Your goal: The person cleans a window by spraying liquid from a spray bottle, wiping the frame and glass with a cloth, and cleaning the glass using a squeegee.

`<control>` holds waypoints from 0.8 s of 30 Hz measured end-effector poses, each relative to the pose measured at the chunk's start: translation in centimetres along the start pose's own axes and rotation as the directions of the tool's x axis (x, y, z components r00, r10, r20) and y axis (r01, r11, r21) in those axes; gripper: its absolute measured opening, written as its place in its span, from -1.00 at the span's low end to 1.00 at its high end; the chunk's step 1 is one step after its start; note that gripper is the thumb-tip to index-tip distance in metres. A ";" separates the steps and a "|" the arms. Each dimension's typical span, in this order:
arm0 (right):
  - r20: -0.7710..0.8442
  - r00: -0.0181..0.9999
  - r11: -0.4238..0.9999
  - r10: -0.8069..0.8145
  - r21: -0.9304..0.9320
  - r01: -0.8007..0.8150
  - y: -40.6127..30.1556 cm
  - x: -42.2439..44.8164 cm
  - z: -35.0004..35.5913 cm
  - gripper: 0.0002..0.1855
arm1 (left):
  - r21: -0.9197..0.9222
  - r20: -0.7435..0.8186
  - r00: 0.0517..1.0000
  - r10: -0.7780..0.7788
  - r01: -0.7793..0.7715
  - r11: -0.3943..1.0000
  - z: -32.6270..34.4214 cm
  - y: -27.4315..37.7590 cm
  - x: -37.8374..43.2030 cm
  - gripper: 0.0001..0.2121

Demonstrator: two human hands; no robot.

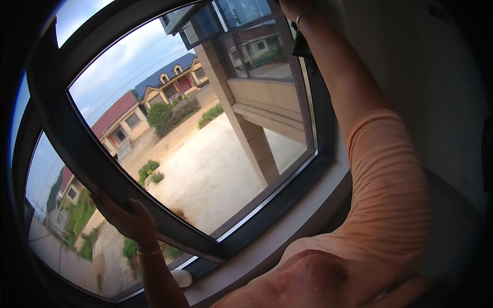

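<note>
My left hand [129, 223] rests against the dark window mullion [92, 154] at the lower left, its fingers on the frame and a bangle at the wrist. Raised to the top edge of the view, my right hand [294, 7] is near the upper right side of the window frame [323, 115]. A dark green cloth [301, 45] hangs beside that wrist; the fingers are largely cut off by the picture's edge. The large glass pane [192, 154] lies between my hands.
A pale window sill [269, 238] runs below the frame. On it, by my left forearm, is a white cylindrical object [181, 278]. A second pane [73, 246] is at the left, and a wall [404, 69] at the right. Outside are houses and a paved yard.
</note>
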State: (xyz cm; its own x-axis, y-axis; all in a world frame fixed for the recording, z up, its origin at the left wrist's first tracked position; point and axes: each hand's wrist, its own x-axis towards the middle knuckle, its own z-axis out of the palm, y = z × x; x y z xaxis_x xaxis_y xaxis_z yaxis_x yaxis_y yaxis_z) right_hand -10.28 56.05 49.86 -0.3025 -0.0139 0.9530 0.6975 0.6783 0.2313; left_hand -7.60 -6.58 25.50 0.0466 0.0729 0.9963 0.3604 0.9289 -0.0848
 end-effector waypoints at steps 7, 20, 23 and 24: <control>0.224 0.936 0.824 0.272 0.449 -0.347 -0.3 -4.3 -2.9 -0.66 | 0.043 0.003 1.000 0.017 -0.017 0.999 0.1 -0.7 -0.4 -0.28; -0.107 0.928 0.799 0.358 0.549 -0.245 7.2 0.8 -1.8 -0.34 | 0.034 0.033 0.999 0.003 -0.004 0.999 0.5 0.3 -0.2 -0.27; -0.212 0.934 0.842 0.287 0.521 -0.140 9.3 0.9 -1.2 -0.46 | -0.005 0.044 0.998 0.034 -0.034 0.999 1.1 -0.3 -0.4 -0.29; -0.109 0.934 0.802 0.341 0.551 -0.229 7.7 -0.2 -4.2 -0.53 | 0.032 0.031 0.997 0.073 -0.074 0.997 1.0 -0.8 -0.4 -0.31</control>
State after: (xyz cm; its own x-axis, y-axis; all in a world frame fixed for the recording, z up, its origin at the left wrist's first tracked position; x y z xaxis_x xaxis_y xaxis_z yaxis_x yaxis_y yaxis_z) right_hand -2.11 58.24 52.24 0.0257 0.1384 0.9900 0.2706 0.9524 -0.1401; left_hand -8.82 -6.95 25.23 0.0442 0.1512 0.9875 0.3258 0.9323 -0.1573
